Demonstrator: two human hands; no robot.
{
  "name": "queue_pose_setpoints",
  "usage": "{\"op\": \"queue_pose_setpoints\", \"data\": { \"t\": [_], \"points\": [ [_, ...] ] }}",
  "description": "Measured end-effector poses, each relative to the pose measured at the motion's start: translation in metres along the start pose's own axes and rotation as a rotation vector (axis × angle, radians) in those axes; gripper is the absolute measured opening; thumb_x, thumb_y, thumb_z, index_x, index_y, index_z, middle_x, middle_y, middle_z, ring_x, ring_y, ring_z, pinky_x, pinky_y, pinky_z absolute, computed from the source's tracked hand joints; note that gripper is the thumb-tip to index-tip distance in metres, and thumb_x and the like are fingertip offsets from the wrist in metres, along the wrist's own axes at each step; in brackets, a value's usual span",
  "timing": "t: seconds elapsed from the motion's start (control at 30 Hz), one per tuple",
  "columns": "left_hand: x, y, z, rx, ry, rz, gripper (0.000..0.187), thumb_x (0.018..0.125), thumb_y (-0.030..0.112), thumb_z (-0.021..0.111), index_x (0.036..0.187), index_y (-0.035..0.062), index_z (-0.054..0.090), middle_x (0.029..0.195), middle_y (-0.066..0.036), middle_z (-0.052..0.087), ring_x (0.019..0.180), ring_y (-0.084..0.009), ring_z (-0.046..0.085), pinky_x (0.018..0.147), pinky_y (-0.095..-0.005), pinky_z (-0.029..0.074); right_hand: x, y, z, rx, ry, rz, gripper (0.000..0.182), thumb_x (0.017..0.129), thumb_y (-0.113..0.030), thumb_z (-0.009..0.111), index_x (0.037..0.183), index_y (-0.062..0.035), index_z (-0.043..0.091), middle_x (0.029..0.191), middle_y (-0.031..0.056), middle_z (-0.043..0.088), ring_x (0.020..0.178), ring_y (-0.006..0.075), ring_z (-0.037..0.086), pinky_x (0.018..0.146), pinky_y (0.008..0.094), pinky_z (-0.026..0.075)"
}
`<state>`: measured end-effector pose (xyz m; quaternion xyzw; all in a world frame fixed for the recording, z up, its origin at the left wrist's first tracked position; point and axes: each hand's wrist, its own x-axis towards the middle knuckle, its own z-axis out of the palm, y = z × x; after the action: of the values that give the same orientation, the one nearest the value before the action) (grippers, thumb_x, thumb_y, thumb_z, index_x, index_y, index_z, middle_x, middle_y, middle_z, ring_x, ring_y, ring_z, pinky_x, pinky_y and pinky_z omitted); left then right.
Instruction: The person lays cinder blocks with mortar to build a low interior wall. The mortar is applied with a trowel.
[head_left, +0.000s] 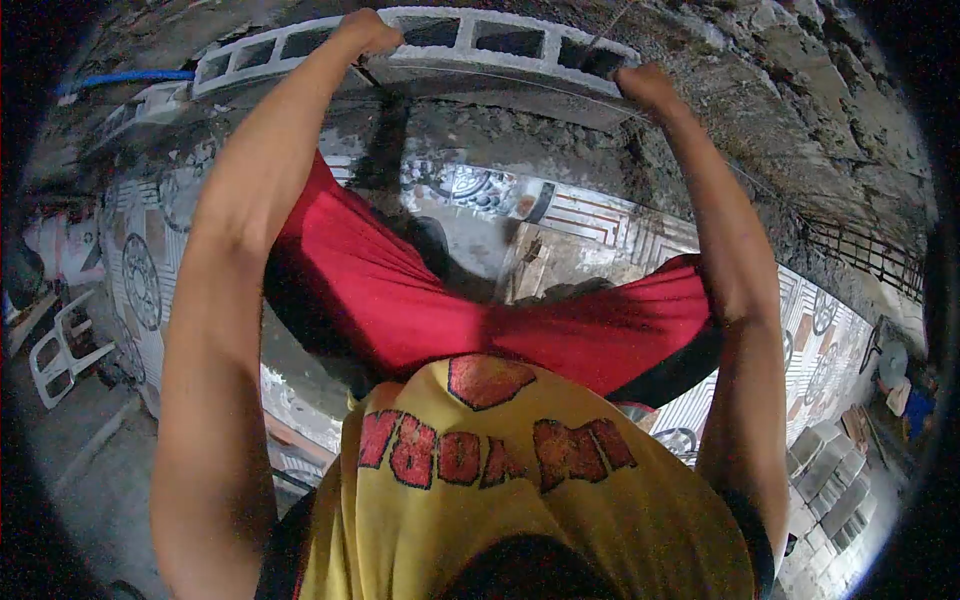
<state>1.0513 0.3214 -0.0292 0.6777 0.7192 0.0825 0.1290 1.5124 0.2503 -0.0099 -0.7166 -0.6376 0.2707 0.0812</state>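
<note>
"Where the forearms end, how do the hands stand?"
"Left hand (370,32) curled, at the hollow-block row (466,32), left of its middle. Right hand (650,90) curled too, by the row's right end. Fingers partly hidden; cannot tell how tightly closed, or what either grips."
"And the row?"
"Ahead of the body, cavities open toward the camera."
"Further out?"
"Blue strip (135,76) off the left end; red shorts (430,330) nearer; patterned surface (480,190) between; metal grid (865,255) right."
</note>
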Motion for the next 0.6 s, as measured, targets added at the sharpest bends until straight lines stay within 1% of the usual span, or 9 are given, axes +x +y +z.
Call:
{"op": "queue_pose_setpoints", "data": {
  "t": [0.03,0.1,0.2,0.3,0.37,0.4,0.47,0.53,0.6],
  "points": [
    [-0.006,0.014,-0.010,0.001,-0.004,0.000,0.054,0.062,0.052,0.070,0.071,-0.0018,0.066,0.069,-0.017,0.063,0.060,-0.0259,0.062,0.057,-0.0372,0.053,-0.002,0.000,0.000,-0.008,-0.006,-0.035,0.054,0.069,-0.046,0.055,0.068,0.0080,0.059,0.062,0.0147,0.057,0.058,0.0220,0.050,0.056,0.0411,0.040],
    [-0.015,0.039,-0.029,0.196,-0.286,-0.020,0.054,0.062,0.046,0.073,0.084,-0.0030,0.065,0.080,-0.016,0.065,0.067,-0.0274,0.063,0.057,-0.0396,0.053,-0.006,-0.007,-0.004,-0.011,-0.016,-0.076,0.054,0.068,-0.045,0.056,0.067,0.0084,0.059,0.061,0.0153,0.057,0.057,0.0224,0.050,0.055,0.0411,0.040],
    [-0.014,0.042,-0.031,0.206,-0.328,-0.071,0.056,0.059,0.042,0.070,0.088,-0.0062,0.064,0.088,-0.022,0.064,0.078,-0.0284,0.064,0.067,-0.0384,0.053,-0.017,-0.018,-0.011,-0.012,-0.050,-0.052,0.054,0.067,-0.045,0.056,0.065,0.0090,0.058,0.059,0.0141,0.056,0.055,0.0240,0.051,0.053,0.0412,0.040],
    [-0.019,0.037,-0.041,0.002,-0.322,-0.087,0.058,0.056,0.042,0.073,0.086,-0.0069,0.064,0.086,-0.020,0.065,0.074,-0.0277,0.065,0.059,-0.0371,0.053,-0.005,0.001,-0.013,0.078,-0.148,-0.175,0.056,0.066,-0.047,0.058,0.063,0.0086,0.059,0.056,0.0141,0.056,0.055,0.0269,0.054,0.053,0.0402,0.042],
    [-0.026,0.038,-0.047,-0.117,-0.193,-0.049,0.057,0.055,0.041,0.075,0.084,-0.0072,0.065,0.084,-0.019,0.064,0.069,-0.0266,0.065,0.057,-0.0367,0.053,-0.015,-0.014,-0.021,0.064,-0.268,-0.017,0.061,0.068,-0.052,0.059,0.070,0.0093,0.060,0.066,0.0191,0.060,0.063,0.0307,0.058,0.057,0.0403,0.044],
    [-0.031,0.056,-0.062,0.005,-0.281,-0.068,0.056,0.055,0.041,0.075,0.083,-0.0068,0.065,0.082,-0.019,0.064,0.067,-0.0262,0.064,0.057,-0.0360,0.052,-0.013,-0.005,-0.012,0.059,-0.258,0.014,0.061,0.068,-0.052,0.059,0.070,0.0093,0.060,0.066,0.0191,0.060,0.063,0.0307,0.058,0.057,0.0403,0.044],
    [-0.041,0.077,-0.072,0.123,-0.374,-0.074,0.055,0.055,0.041,0.076,0.081,-0.0064,0.065,0.080,-0.019,0.064,0.066,-0.0257,0.064,0.057,-0.0354,0.052,-0.003,0.016,0.014,-0.096,0.084,-0.210,0.067,0.070,-0.055,0.059,0.083,0.0112,0.060,0.087,0.0245,0.062,0.079,0.0332,0.060,0.069,0.0409,0.046],
    [-0.039,0.080,-0.079,0.172,-0.366,-0.153,0.055,0.053,0.040,0.076,0.081,-0.0063,0.065,0.076,-0.018,0.064,0.063,-0.0253,0.064,0.058,-0.0340,0.052,-0.007,-0.005,0.002,-0.167,0.000,-0.103,0.069,0.071,-0.055,0.058,0.088,0.0120,0.059,0.095,0.0248,0.060,0.086,0.0340,0.059,0.074,0.0411,0.046],
    [-0.018,0.036,-0.048,0.098,-0.300,-0.100,0.054,0.053,0.041,0.076,0.077,-0.0067,0.064,0.075,-0.019,0.065,0.063,-0.0259,0.064,0.058,-0.0340,0.051,-0.018,-0.017,-0.004,-0.225,-0.092,-0.002,0.071,0.072,-0.055,0.057,0.092,0.0128,0.058,0.103,0.0251,0.059,0.093,0.0347,0.058,0.079,0.0412,0.045]
  ]
}}
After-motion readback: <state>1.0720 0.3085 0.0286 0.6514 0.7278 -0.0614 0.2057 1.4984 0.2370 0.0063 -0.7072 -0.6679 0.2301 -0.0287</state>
